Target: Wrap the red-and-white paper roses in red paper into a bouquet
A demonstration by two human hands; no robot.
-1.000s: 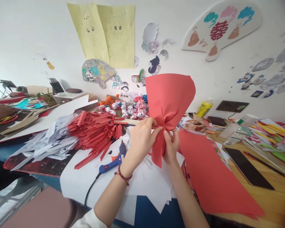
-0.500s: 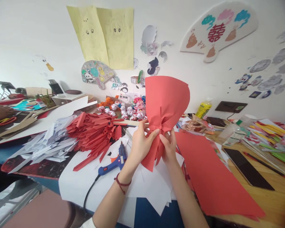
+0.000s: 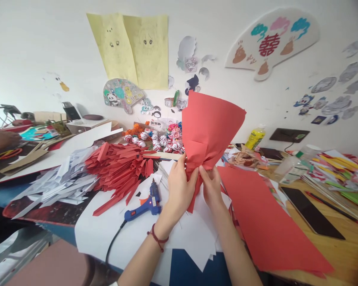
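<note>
A gathered red paper (image 3: 211, 123) stands upright in front of me, flared wide at the top and pinched narrow near its lower part. My left hand (image 3: 180, 182) grips the left side of the pinched part, thumb in front. On the right side, my right hand (image 3: 211, 184) holds the same folds, its thumb close to the left thumb. Below the hands a short tail of the paper sticks down over white sheets (image 3: 193, 238). A blue glue gun (image 3: 146, 204) lies left of my left wrist.
Red strips (image 3: 116, 171) and white strips (image 3: 62, 178) are piled at left. Flat red sheets (image 3: 265, 214), a black phone (image 3: 312, 210) and a yellow bottle (image 3: 255, 137) are at right. Paper flowers (image 3: 158, 139) lie behind. Another person's hand (image 3: 1, 141) is at far left.
The paper's flared top has turned and tilted to the right, and its lower tail looks narrower. Both hands have shifted slightly on the folds, still holding them.
</note>
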